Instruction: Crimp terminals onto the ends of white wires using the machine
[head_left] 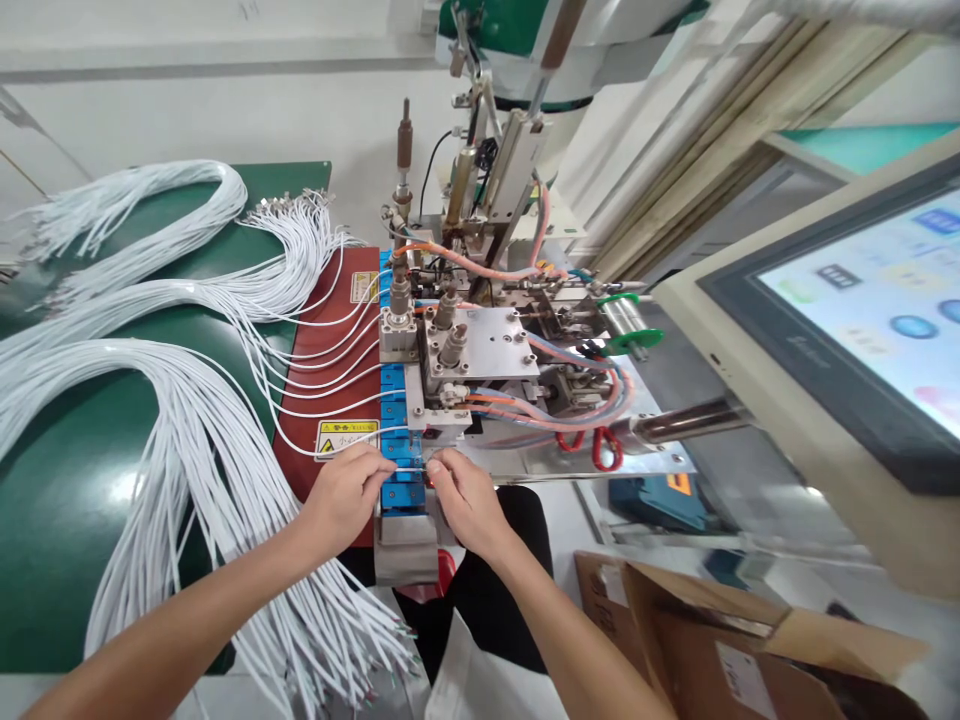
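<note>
A short stretch of white cable lies across a blue fixture block on the machine's front track. My left hand pinches this cable just left of the block. On the other side, my right hand has thumb and fingers closed at the cable's end; the tip itself is hidden by the fingers. A small red light glows by the right fingertips. Several other white cables run over the red-brown plate into blue blocks farther along the track.
Bundles of white cables cover much of the green table at left. The soldering machine, with a solder wire spool, stands ahead. A touchscreen juts in from the right, above cardboard boxes.
</note>
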